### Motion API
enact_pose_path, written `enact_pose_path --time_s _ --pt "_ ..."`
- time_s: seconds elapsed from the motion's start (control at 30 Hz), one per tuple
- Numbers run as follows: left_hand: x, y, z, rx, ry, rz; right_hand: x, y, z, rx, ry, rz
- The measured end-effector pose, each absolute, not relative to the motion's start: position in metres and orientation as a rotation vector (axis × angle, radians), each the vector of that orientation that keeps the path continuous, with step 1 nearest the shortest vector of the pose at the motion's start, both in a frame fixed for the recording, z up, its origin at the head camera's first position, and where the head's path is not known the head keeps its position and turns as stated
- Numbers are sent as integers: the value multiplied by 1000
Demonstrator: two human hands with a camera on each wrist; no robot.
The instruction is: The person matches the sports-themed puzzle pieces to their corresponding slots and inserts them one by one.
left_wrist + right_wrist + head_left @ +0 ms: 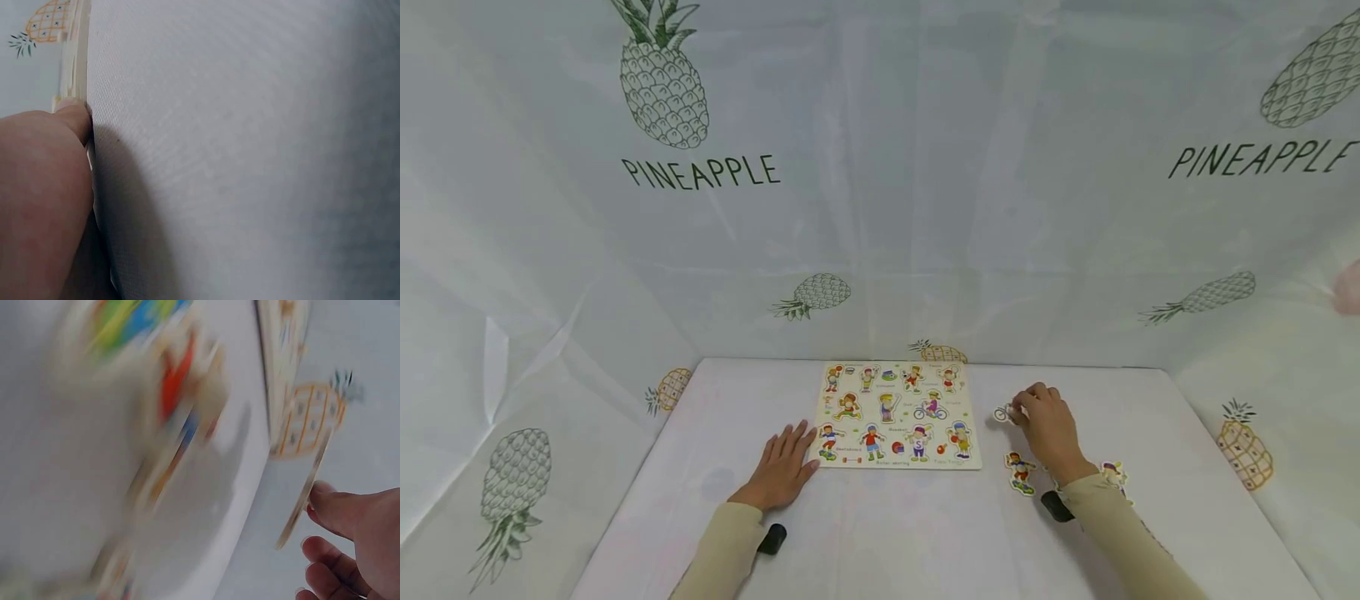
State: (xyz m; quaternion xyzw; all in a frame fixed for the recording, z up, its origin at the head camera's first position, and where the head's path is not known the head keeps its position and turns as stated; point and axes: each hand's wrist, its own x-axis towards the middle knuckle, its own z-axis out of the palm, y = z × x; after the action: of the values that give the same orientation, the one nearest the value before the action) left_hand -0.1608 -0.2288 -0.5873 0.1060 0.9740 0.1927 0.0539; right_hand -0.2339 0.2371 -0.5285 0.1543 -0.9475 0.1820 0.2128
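A flat wooden puzzle board [895,479] printed with children playing sports lies on the white table. My left hand [782,468] rests spread out at its left edge, fingertips right at the rim; in the left wrist view the thumb [74,119] is against the board's side. To the right of the board, my right hand [1051,429] pinches a thin puzzle piece [1002,413], on which a bicycle wheel shows. The right wrist view has this piece [303,494] edge-on between thumb and fingers, above the table.
A skateboarder puzzle piece [1020,473] lies below the right hand. Another figure piece [1114,475] shows beyond the right forearm, which partly covers it. Behind the table hangs a white cloth [880,208] printed with pineapples.
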Motion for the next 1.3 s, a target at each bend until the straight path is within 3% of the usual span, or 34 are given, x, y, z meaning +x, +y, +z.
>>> enact_pose_path --time_s 0.63,1.3 --pt "-162 -229 -589 300 2970 585 -261 135 -530 579 -2743 512" --pt "-161 -226 -583 289 2932 610 -272 112 -551 658 -2719 526"
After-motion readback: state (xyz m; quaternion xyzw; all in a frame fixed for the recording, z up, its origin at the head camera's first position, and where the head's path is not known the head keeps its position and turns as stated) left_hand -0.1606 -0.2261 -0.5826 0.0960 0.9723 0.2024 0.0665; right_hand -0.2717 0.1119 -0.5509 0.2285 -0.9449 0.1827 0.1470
